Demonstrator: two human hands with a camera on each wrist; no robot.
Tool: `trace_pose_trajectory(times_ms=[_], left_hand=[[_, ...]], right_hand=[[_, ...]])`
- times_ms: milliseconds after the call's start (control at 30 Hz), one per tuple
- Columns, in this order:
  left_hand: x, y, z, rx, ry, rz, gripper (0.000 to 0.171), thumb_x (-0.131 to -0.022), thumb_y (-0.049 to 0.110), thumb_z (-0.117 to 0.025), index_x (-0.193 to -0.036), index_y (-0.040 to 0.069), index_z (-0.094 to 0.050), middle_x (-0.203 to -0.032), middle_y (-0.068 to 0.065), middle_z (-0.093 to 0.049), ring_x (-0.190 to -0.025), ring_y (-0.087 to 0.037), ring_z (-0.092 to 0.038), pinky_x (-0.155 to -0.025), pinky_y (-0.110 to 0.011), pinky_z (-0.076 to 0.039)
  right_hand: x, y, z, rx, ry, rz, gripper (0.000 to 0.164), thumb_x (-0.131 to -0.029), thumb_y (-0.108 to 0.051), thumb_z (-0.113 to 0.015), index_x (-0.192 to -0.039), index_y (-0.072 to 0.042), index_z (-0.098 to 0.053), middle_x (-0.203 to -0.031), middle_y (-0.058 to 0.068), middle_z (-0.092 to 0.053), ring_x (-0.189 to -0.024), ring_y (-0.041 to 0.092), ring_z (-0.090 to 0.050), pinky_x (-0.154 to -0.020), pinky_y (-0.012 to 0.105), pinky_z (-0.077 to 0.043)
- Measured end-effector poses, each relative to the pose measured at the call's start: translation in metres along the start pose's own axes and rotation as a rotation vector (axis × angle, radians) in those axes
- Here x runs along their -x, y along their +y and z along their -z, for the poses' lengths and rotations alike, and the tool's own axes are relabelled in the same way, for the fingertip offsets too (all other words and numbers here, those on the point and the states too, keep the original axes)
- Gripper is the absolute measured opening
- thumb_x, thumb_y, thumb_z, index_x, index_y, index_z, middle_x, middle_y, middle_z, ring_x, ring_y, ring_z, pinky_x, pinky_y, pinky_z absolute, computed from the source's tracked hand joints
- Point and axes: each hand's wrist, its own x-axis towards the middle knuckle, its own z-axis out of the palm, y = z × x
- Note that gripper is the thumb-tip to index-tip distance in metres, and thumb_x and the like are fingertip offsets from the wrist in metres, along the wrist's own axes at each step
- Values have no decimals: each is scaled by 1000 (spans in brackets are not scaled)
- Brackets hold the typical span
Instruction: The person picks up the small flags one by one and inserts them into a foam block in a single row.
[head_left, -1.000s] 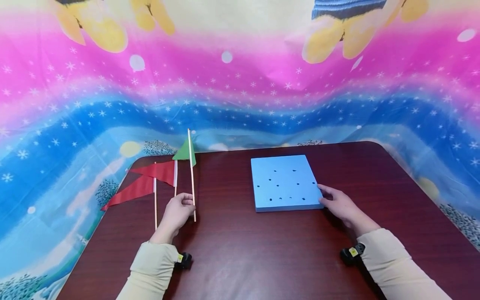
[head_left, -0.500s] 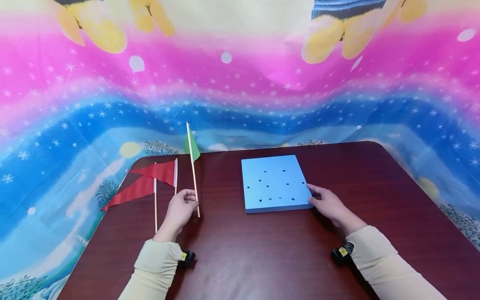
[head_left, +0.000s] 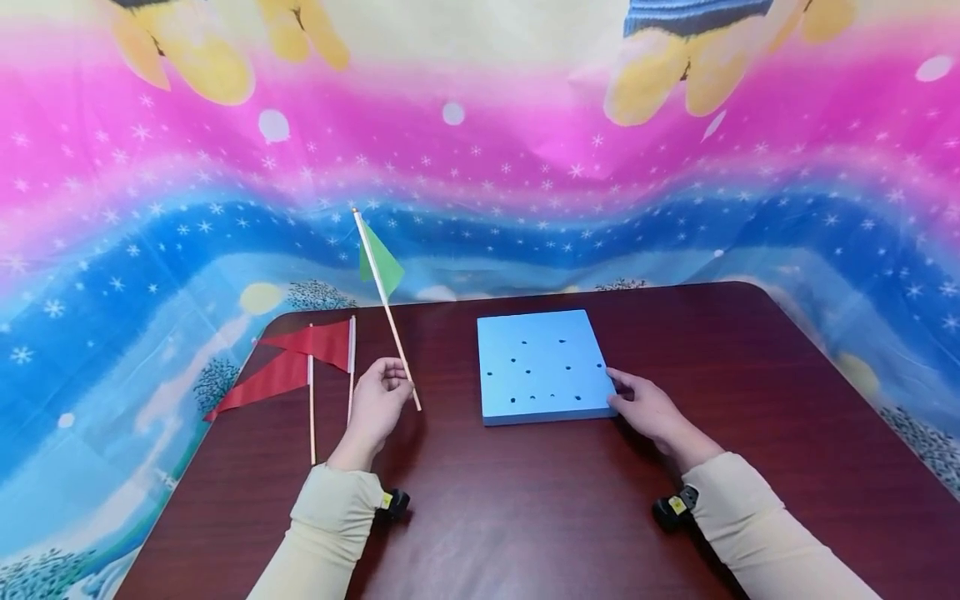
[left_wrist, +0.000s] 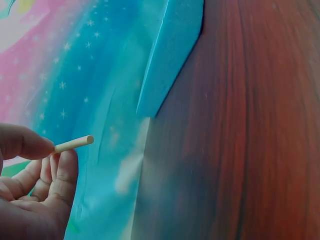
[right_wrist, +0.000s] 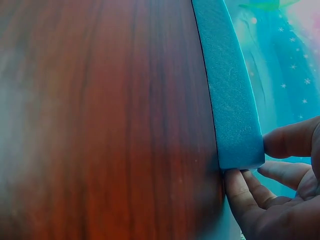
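In the head view my left hand [head_left: 381, 404] pinches the wooden stick of a small green flag [head_left: 384, 271] near its lower end. The flag leans up and to the left, above the table. The left wrist view shows the stick's bare end [left_wrist: 75, 144] poking out past thumb and fingertips. A light blue square board [head_left: 543, 358] with several small holes in its top lies flat on the table. At its right edge my right hand [head_left: 656, 412] touches it with fairly straight fingers. In the right wrist view, fingertips [right_wrist: 237, 187] meet the corner of the board's blue side [right_wrist: 235, 105].
Two red pennant flags, one nearer [head_left: 266, 385] and one farther [head_left: 330, 343], lie at the table's left, partly overlapping. A patterned backdrop cloth [head_left: 480, 200] hangs behind the dark wooden table [head_left: 525, 508].
My left hand has moved right and away from me with the green flag, whose top tilts further left. My right hand and the blue board have slid left together.
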Motion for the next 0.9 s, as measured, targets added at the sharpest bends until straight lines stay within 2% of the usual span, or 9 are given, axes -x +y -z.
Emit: trace_pose_trajectory(times_ms=[333,533,767,900], left_hand=[[-6,15,-17,-22,38,-97,23,-89,-10,-64,-111,-7,-57,-104,-21,-64,-92,-27,-64,-71,-16,-49],[-12,19,-31,-58,55,-148,23,-88,-9,-65,-109,-6,-59,-102,-20,-66,-93,-30,-67,-75,-18,-51],[-16,18,-49,-41,41,-183,23,-87,-11,-64,-110,-9,-59,-102,-20,-67,-93,-31,-68,-79,-28,-58],[-19,16,-59,-55,22,-190,22,-89,-10,-65,-110,-6,-61,-102,-19,-67,-95,-31,-68,-83,-37,-59]], right_hand=[[0,2,0,-8,-6,3,58,-104,-6,-55,-155,8,-34,-145,36,-45,-127,48,-50,-105,59,-45],[0,1,0,-15,-3,-8,57,-104,-7,-55,-156,7,-34,-147,36,-43,-128,48,-49,-105,58,-45],[-1,3,0,-25,-2,-14,58,-105,-7,-55,-156,7,-34,-147,36,-44,-128,47,-49,-106,59,-44],[-1,4,0,-29,-2,-5,58,-104,-7,-55,-156,8,-34,-146,36,-45,-128,48,-50,-106,60,-43]])
